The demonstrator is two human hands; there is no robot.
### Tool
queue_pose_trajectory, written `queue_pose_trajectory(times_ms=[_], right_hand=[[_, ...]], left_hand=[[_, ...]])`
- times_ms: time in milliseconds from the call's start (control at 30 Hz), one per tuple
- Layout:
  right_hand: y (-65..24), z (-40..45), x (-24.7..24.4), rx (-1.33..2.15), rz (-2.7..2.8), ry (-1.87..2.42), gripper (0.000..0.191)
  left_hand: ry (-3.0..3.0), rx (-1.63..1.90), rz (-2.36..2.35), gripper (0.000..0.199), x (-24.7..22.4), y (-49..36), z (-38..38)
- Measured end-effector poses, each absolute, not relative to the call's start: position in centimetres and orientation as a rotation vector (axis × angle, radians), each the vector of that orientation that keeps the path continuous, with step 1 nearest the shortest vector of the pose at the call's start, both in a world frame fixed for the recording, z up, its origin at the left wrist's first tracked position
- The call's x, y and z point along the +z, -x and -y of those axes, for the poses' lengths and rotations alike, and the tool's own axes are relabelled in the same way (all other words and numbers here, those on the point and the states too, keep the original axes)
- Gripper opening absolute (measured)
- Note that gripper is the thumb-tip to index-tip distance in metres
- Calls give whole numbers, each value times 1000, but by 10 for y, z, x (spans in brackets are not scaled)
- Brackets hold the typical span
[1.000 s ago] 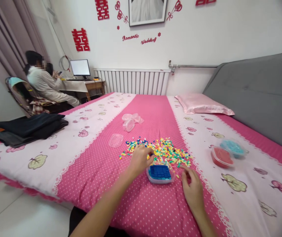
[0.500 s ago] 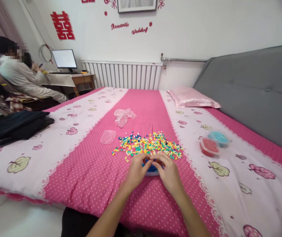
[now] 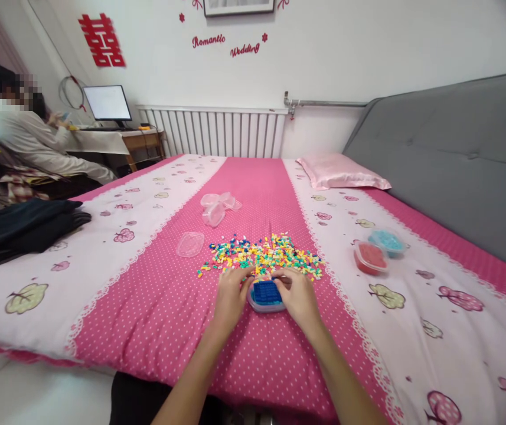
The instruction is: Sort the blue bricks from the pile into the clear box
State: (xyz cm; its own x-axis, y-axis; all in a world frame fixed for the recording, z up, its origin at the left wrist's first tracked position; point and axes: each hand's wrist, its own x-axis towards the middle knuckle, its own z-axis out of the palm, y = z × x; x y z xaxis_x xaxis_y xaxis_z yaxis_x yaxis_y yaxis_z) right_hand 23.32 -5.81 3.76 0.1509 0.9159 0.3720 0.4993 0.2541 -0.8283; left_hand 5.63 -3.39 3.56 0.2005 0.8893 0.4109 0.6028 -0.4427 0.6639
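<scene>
On the bed point(image 3: 253, 366): both hands at clear container point(image 3: 267, 308) of blue pieces point(image 3: 267, 293)

Head view. Clear container sits on the pink dotted strip, near side of a loose spread of small multicolored pieces point(image 3: 265, 255). Blue pieces lie in tight rows inside. Left hand point(image 3: 230, 293) at its left side, fingers curled, thumb and index tips a narrow gap apart; cannot tell if it holds a piece. Right hand point(image 3: 299, 293) at the far right corner, thumb and index close together; too small to tell if a piece is between them. Flat clear lid point(image 3: 190, 244) left of the spread, cluster of clear plastic pieces point(image 3: 214, 212) beyond it. Right, on the white strip: tub of red point(image 3: 370, 258), tub of light blue point(image 3: 387, 242) just beside. Pink pillow point(image 3: 341, 172) by the gray headboard point(image 3: 447, 136). Dark folded clothes point(image 3: 22, 231) at left edge. Seated person point(image 3: 29, 133) far left, near monitor point(image 3: 107, 104).
</scene>
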Motion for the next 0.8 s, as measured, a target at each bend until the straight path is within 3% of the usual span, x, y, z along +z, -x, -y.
queue_pose_trajectory(times_ms=[467,800], right_hand=[[-219,50,28,289,1781,1616,24],[-214,54,36,106,1823,1770,18]], left_hand=[[-2432,619,-1612,15,60,-59,38],[-2405,657,-1631,23,63,-66,39]])
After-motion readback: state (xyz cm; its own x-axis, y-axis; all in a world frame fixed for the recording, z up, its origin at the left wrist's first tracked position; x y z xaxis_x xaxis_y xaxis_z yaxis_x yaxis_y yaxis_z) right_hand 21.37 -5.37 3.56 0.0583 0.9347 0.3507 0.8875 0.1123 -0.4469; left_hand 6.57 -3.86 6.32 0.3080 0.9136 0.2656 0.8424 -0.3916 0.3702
